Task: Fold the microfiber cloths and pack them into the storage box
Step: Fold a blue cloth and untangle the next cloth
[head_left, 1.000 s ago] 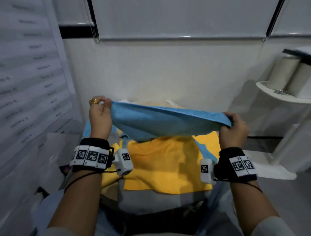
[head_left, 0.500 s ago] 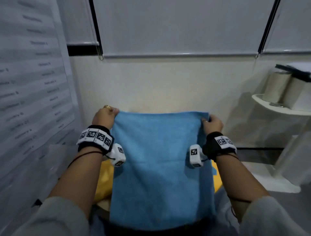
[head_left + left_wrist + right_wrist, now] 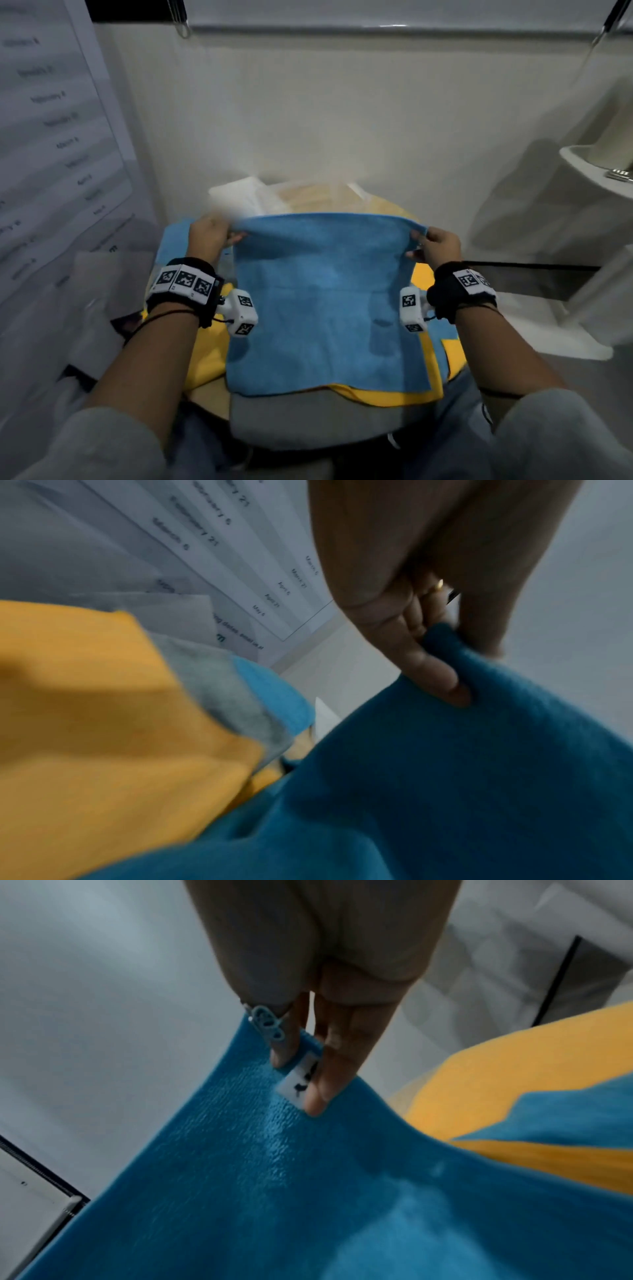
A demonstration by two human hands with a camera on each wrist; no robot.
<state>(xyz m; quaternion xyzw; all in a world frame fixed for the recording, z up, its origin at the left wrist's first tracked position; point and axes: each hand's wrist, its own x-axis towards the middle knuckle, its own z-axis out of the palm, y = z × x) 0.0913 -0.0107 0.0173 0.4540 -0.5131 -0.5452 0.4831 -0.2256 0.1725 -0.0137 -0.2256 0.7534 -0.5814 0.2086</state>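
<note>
A blue microfiber cloth (image 3: 325,301) is spread flat over a pile on the small round table. My left hand (image 3: 209,234) pinches its far left corner, the thumb lying on the blue cloth (image 3: 462,777) in the left wrist view. My right hand (image 3: 435,245) pinches the far right corner beside the white label (image 3: 299,1085) on the blue cloth (image 3: 274,1191). Under it lie a yellow cloth (image 3: 383,397) and a grey cloth (image 3: 308,421). The clear storage box (image 3: 253,198) stands behind the cloths, against the wall.
A second blue cloth (image 3: 174,236) peeks out at the left of the pile. Printed paper sheets (image 3: 51,137) hang on the left wall. A white shelf (image 3: 589,171) with pale rolls stands at the right. The wall is close behind the table (image 3: 387,212).
Both hands have lowered the blue cloth from hanging upright in front of me to lying spread over the yellow and grey cloths. The view has tipped downward.
</note>
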